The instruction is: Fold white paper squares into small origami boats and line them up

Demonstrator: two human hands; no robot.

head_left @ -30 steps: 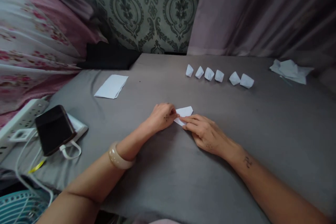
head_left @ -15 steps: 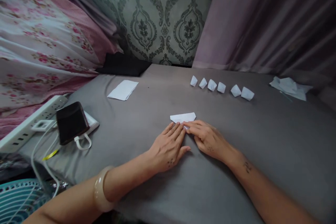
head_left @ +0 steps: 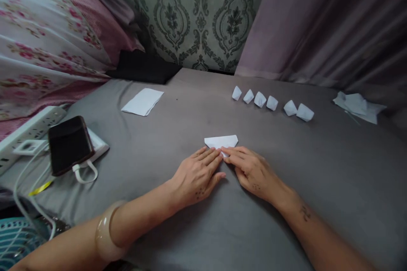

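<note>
Directly beneath the fingers (head_left: 210, 157) lies a white folded sheet of smooth matt paper (head_left: 221, 140). Below it and around the fingers spreads a grey matt cloth cover (head_left: 321, 178). Left of the fingers, a black rectangular phone (head_left: 68, 145) shows a glossy, smooth finish, beside a white plastic power strip (head_left: 32, 133). Farther behind the fingers stand small white folded paper pieces (head_left: 260, 99), also matt. Behind the left fingers, a cream bangle (head_left: 106, 230) looks glossy; its material cannot be determined.

Right now I've got a grey fabric surface (head_left: 333, 169): six small folded paper pieces (head_left: 272, 103) lined up along the back, a flat white sheet (head_left: 143, 102) left, crumpled paper (head_left: 359, 107) right, a folded paper shape (head_left: 221, 141) centre, and a power strip (head_left: 32, 133) at the left edge.
</note>
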